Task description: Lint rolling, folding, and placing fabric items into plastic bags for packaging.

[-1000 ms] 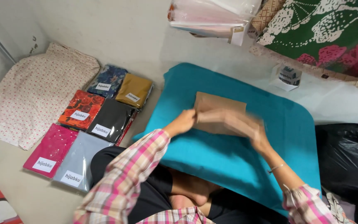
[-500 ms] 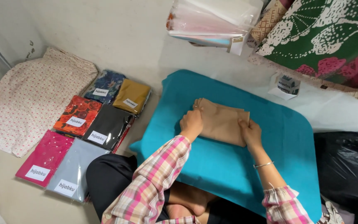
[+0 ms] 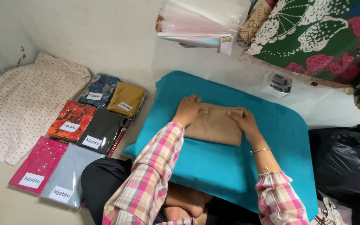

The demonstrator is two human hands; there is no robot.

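A folded tan cloth [image 3: 215,127] is shown at the centre of the frame, laid on a teal cushion [image 3: 230,166]. The left hand [image 3: 188,110] is pressed flat on its left end, fingers extended, nothing grasped. The right hand [image 3: 243,121] is laid flat on its right edge, fingers extended. Packaged fabrics [image 3: 86,129] are arranged at the left.

The black plastic bag [image 3: 342,162] and green floral cloth [image 3: 326,37] run past the right edge; both hands partly cover the folded tan fabric [image 3: 215,127].
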